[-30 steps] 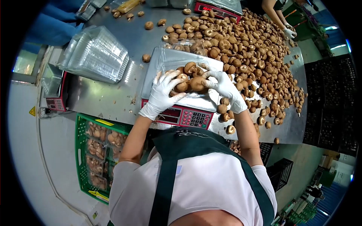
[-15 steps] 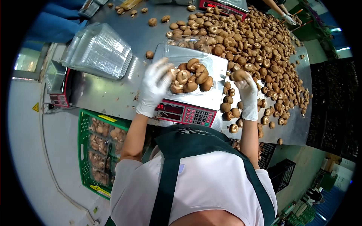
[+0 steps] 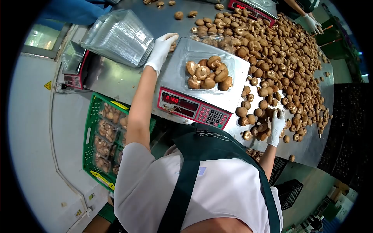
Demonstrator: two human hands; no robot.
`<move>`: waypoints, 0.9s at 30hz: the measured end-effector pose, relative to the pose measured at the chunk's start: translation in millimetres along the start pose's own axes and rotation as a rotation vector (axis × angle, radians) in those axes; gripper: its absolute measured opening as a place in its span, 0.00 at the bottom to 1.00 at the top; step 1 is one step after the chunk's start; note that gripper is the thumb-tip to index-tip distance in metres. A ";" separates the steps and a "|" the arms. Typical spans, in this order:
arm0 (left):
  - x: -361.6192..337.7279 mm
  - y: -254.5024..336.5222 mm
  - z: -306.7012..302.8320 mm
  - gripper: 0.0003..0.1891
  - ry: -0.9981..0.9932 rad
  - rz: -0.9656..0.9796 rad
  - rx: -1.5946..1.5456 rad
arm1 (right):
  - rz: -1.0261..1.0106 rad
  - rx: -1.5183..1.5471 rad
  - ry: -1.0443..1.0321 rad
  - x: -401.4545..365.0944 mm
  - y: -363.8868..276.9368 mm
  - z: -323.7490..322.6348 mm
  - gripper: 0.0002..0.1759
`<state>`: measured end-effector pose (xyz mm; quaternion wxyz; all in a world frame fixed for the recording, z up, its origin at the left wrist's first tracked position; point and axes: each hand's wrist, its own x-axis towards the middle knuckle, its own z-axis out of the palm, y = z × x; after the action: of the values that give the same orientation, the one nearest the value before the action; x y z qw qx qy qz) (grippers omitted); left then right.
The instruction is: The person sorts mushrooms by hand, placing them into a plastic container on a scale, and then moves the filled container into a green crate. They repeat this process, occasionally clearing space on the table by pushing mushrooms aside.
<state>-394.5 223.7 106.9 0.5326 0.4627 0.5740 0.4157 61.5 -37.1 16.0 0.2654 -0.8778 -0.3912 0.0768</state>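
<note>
On the scale (image 3: 194, 106), lit at 0.160, rests an unlidded clear plastic tray (image 3: 190, 58) with several shiitake mushrooms (image 3: 208, 83) inside. My left hand (image 3: 162, 50), in a white glove, is at the scale's upper left corner. Its fingers are curled round a brown shiitake mushroom (image 3: 173, 46), partly hidden. Right of the scale, my gloved right hand (image 3: 277, 127) reaches down among loose mushrooms. Its bent fingertips close on a dark brown mushroom (image 3: 269, 112), though the grip is partly hidden.
A large heap of mushrooms (image 3: 287, 73) covers the table's right side. Stacked clear trays (image 3: 124, 37) stand at the left. Below them is a green crate (image 3: 88, 136) of filled packs. A second scale (image 3: 252, 13) and another person's gloved hand (image 3: 313, 24) are at the far side.
My left hand has left the tray for the scale's upper left, closing on a mushroom. My right hand has moved down and right into the loose mushrooms. The display now reads 0.160.
</note>
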 end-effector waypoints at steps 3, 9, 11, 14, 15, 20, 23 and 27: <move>10.7 -8.1 19.8 0.19 0.011 -0.028 0.053 | -0.085 -0.081 0.022 6.0 -2.1 -2.9 0.20; -18.5 -9.5 35.6 0.17 0.032 0.420 0.307 | -0.103 -0.191 -0.049 12.5 -23.1 1.6 0.17; -37.0 -18.4 36.0 0.19 -0.010 0.529 0.436 | -0.176 -0.082 0.003 15.1 -24.4 3.5 0.17; -81.8 -14.8 48.2 0.29 -0.149 0.509 0.672 | -0.194 0.113 0.011 27.0 -32.3 4.7 0.17; -92.8 -16.8 55.2 0.28 -0.136 0.533 0.757 | -0.190 0.054 0.039 32.4 -34.8 6.3 0.16; -118.3 -23.9 74.4 0.27 -0.086 0.545 0.855 | -0.295 -0.066 -0.002 74.9 -67.9 12.6 0.17; -126.0 -31.2 85.4 0.27 -0.043 0.565 0.913 | -0.628 -0.183 0.041 109.8 -76.0 35.3 0.23; -132.9 -27.5 92.1 0.23 -0.016 0.567 0.911 | -0.601 -0.308 -0.004 133.4 -73.4 59.1 0.22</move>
<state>-304.6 86.6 102.3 0.1491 0.7868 0.5449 0.2485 84.8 124.5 14.2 0.1394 -0.7528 -0.6402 -0.0632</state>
